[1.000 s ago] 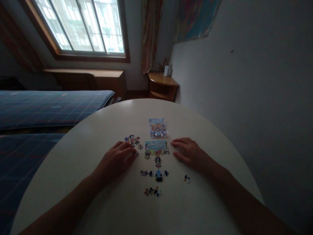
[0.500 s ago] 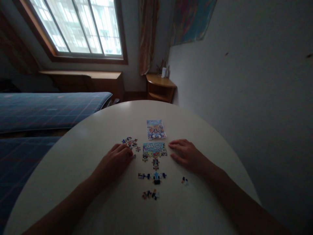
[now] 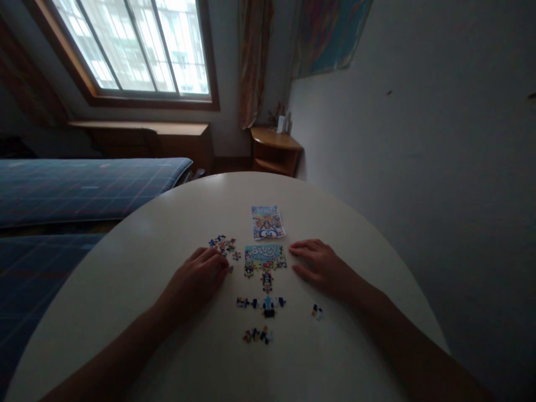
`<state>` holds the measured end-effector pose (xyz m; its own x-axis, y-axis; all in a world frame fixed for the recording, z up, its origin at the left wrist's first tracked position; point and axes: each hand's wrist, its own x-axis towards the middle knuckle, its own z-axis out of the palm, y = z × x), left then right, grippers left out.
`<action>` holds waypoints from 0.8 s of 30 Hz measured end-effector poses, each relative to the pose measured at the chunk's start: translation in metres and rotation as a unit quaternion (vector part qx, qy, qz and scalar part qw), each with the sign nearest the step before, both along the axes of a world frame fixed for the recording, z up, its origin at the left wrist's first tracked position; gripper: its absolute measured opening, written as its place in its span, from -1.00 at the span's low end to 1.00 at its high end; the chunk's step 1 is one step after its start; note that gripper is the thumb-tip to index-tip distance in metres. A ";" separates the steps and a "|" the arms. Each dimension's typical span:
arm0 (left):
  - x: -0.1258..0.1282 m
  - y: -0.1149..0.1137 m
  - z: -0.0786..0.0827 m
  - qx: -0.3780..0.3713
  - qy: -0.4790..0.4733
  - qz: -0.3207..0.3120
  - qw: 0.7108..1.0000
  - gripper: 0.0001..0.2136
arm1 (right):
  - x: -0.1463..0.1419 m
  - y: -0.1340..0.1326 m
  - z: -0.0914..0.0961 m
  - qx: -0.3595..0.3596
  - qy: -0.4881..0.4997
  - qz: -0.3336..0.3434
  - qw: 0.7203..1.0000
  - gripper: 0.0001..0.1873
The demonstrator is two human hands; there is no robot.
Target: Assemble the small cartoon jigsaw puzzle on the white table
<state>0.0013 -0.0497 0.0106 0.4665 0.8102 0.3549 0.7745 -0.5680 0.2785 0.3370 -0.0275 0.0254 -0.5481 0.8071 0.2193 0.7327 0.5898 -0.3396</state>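
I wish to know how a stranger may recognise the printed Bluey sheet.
On the round white table, find the partly assembled Bluey puzzle between the left hand and the right hand. The printed Bluey sheet lies directly beyond it. Unlike the puzzle, it has no interlocking tabs along its edges.

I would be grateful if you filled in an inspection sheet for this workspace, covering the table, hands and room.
Surface: round white table, smooth.
Job's things: lettered puzzle section; picture sheet beyond it; loose pieces near the left hand; blue-and-black puzzle section nearer the person.
Clutter: small white item on the corner shelf, off the table.
Grip: left hand's fingers curled, a small piece at the fingertips, hold unclear; right hand spread beside the lettered puzzle section, no object visible in it.
Cables: nothing seen.
Surroundings: window ahead; plaid mattress left; pale wall right.
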 end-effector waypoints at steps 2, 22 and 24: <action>0.001 0.000 0.000 0.003 0.006 0.001 1.000 -0.86 | 0.000 0.000 0.001 -0.002 0.000 0.003 1.000 -0.64; 0.006 0.001 -0.008 0.014 -0.001 -0.029 0.999 -0.68 | 0.000 0.000 0.003 -0.008 0.005 0.010 1.000 -0.65; 0.006 0.001 -0.007 0.014 0.003 -0.023 1.000 -0.68 | 0.000 0.000 0.002 -0.008 0.002 0.008 1.000 -0.64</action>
<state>0.0073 -0.0492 0.0032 0.5052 0.7778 0.3739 0.7488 -0.6105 0.2582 0.3370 -0.0276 0.0273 -0.5595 0.8021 0.2088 0.7227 0.5955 -0.3509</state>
